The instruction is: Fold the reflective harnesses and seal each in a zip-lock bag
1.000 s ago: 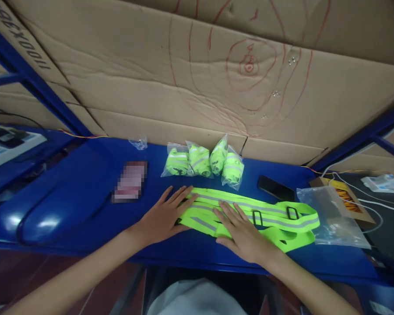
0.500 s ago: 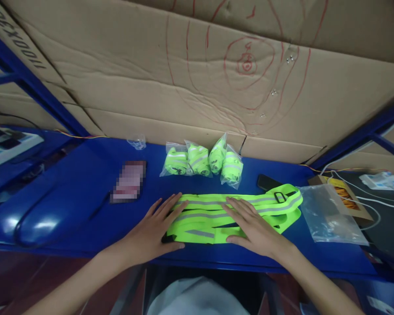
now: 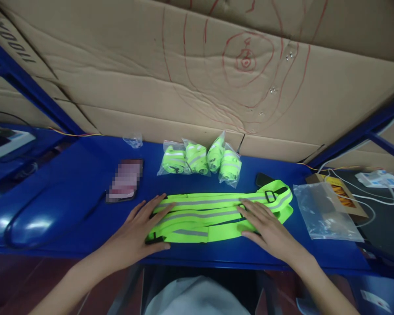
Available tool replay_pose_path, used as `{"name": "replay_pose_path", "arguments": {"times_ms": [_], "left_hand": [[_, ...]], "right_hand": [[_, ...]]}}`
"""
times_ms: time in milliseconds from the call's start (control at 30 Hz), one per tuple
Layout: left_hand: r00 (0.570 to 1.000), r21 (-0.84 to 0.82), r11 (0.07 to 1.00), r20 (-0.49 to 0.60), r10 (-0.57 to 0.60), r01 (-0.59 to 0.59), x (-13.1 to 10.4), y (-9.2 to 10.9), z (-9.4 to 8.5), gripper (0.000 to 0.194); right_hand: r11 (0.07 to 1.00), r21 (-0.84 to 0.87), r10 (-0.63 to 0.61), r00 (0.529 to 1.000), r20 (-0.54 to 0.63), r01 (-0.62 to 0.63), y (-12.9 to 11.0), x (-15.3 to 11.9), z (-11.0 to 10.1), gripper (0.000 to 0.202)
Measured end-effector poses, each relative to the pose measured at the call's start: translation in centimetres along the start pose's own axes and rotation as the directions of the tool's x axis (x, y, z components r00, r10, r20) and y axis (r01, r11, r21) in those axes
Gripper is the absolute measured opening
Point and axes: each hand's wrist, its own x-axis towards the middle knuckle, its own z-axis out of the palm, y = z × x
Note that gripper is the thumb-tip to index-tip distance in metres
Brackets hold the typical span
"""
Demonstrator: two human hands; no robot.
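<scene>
A bright yellow-green reflective strap point(image 3: 200, 215) with grey stripes and black buckles lies in flat, roughly parallel bands on the blue table. My left hand point(image 3: 143, 229) rests over its left end, fingers spread and touching the bands. Farther right, my right hand point(image 3: 265, 223) lies on the strap with its fingers stretched out. Looped folds and a black buckle show beyond the right fingertips. Behind the strap stand several clear bags of rolled yellow-green straps point(image 3: 198, 159) in a row. The parts of the strap under both hands are hidden.
A phone with a blurred screen point(image 3: 124, 179) lies at left, near a crumpled clear plastic piece point(image 3: 133, 141). A dark object point(image 3: 263, 179) sits behind the strap's right end. At right are a clear plastic bag point(image 3: 328, 214), an open cardboard box point(image 3: 357, 212) and white cables.
My left hand has slid left along with the strap's left end. My right hand has shifted slightly right along the bands. The view has also moved a little.
</scene>
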Motion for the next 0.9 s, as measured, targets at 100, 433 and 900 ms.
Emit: {"name": "replay_pose_path", "arguments": {"times_ms": [100,433,900], "left_hand": [[1.000,0.035,0.999,0.008,-0.001,0.001,0.1,-0.6,0.4,0.090],[0.995,0.082,0.992,-0.012,0.100,-0.099,-0.8,-0.2,0.1,0.088],[0.961,-0.008,0.986,-0.226,0.161,-0.167,2.2,6.2,-0.3,0.073]], "right_hand": [[0.995,-0.011,0.095,0.995,-0.017,-0.095,1.1,-1.1,0.5,0.063],[0.994,-0.041,0.090,0.978,-0.186,-0.099,2.8,-2.9,0.8,0.060],[0.947,-0.055,0.296,0.925,-0.237,-0.317,5.5,-3.7,-2.1,0.052]]}}
